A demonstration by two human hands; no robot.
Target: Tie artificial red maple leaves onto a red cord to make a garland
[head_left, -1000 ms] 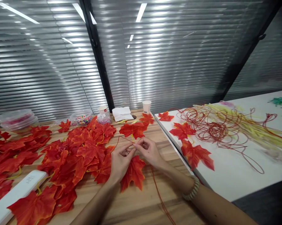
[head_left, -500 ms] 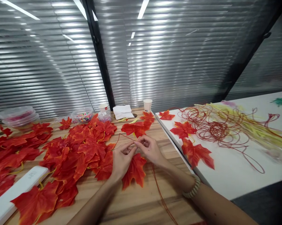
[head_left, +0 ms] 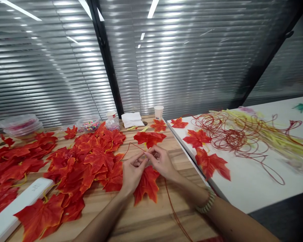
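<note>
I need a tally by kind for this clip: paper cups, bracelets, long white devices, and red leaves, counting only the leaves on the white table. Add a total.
Paper cups: 2
Bracelet: 1
Long white device: 1
Red leaves on the white table: 3
Total: 7

You face silver venetian blinds [head_left: 166, 67], divided by 2 slanting black frame bars [head_left: 106, 60]. White light streaks [head_left: 153, 8] show across the upper part. Below you spreads a wood-grain table [head_left: 146, 225]; just beside it, on your right, stands a white table [head_left: 242, 191], with dark grey floor [head_left: 287, 215] below its near edge.
</note>
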